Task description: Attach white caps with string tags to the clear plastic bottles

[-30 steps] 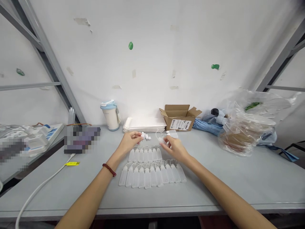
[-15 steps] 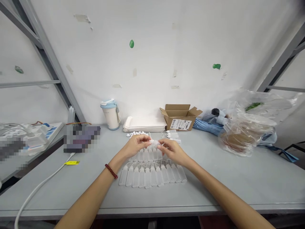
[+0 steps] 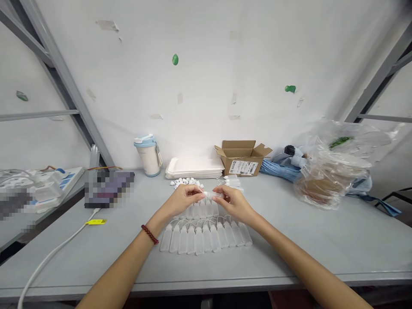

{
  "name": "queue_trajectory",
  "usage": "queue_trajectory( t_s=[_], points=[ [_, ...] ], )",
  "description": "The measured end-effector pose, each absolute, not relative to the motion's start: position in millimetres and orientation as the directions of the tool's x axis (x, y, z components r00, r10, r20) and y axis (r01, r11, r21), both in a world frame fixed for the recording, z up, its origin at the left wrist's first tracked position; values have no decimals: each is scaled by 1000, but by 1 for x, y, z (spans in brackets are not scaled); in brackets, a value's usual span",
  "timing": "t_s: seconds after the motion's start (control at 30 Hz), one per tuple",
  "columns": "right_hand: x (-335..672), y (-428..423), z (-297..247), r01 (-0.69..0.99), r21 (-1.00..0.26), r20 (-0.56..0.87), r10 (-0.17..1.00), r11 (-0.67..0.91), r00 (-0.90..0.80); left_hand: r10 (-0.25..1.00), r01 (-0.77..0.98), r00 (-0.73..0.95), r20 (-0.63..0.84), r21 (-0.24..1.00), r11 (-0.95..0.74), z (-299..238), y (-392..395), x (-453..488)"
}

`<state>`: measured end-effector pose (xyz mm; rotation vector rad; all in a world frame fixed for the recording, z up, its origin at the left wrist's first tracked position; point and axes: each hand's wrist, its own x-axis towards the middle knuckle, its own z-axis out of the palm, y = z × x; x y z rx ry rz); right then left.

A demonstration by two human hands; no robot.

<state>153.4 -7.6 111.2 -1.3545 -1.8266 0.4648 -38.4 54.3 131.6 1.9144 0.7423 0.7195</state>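
A small translucent plastic bottle [image 3: 217, 195] lies sideways between my hands, above the rows on the table. My right hand [image 3: 236, 201] pinches its body between thumb and fingers. My left hand [image 3: 184, 199] is closed at its white neck end, thumb against fingers; exactly what it grips there is too small to make out. Below, a row of similar bottles [image 3: 199, 240] lies side by side with thin white loops at their tops. A second row [image 3: 196, 211] lies behind it, partly hidden by my hands. Small white caps [image 3: 186, 182] are heaped behind my left hand.
Behind stand a stack of flat white packs [image 3: 195, 167], an open cardboard box [image 3: 241, 165] and a tumbler [image 3: 148, 156]. A few bottles [image 3: 232, 181] lie before the box. At right are a blue umbrella [image 3: 281, 169] and a plastic bag [image 3: 328, 176]; a cable [image 3: 54, 253] runs left.
The held bottle now lies more level, its body showing in my right fingers. My left fingers have shifted slightly at its neck end. The rows on the table look unchanged.
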Motion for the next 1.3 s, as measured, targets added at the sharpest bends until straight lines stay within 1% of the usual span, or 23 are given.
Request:
queue_trajectory(
  t_s=[0.17, 0.27, 0.33, 0.47, 0.6, 0.7, 0.8, 0.9, 0.97, 1.03, 1.17, 1.3],
  points=[
    [157, -7, 111, 628, -678, 415, 904, 382, -102, 749, 188, 642, 166, 912, -363, 122, 57, -36],
    [157, -8, 113, 623, -696, 365, 923, 357, -121, 746, 137, 647, 156, 939, -315, 119, 55, -34],
    [157, -9, 114, 569, -757, 304, 944, 321, -128, 750, 135, 645, 148, 944, -303, 119, 53, -33],
    [157, -7, 111, 381, -896, 195, 973, 228, -124, 763, 129, 619, 186, 934, -333, 121, 50, -30],
    [157, -5, 111, 271, -950, 121, 983, 155, -136, 784, 94, 575, 231, 934, -344, 122, 50, -28],
    [157, -5, 114, 210, -967, 117, 983, 145, -138, 784, 83, 576, 231, 938, -337, 125, 49, -28],
    [156, -7, 117, 173, -971, 141, 980, 165, -143, 778, 107, 601, 184, 946, -307, 126, 48, -29],
    [153, -10, 120, 169, -967, 166, 974, 192, -156, 780, 185, 624, 54, 959, -214, 126, 46, -28],
    [152, -11, 121, 183, -960, 183, 969, 213, -165, 766, 217, 642, -1, 959, -181, 124, 44, -27],
    [152, -11, 120, 185, -959, 186, 969, 215, -160, 749, 210, 662, 23, 954, -214, 124, 43, -27],
    [154, -8, 118, 149, -976, 138, 982, 156, -125, 738, 190, 658, 149, 915, -355, 126, 39, -26],
    [156, -7, 119, 94, -988, 105, 984, 119, -142, 761, 169, 612, 214, 905, -390, 129, 37, -26]
  ],
)
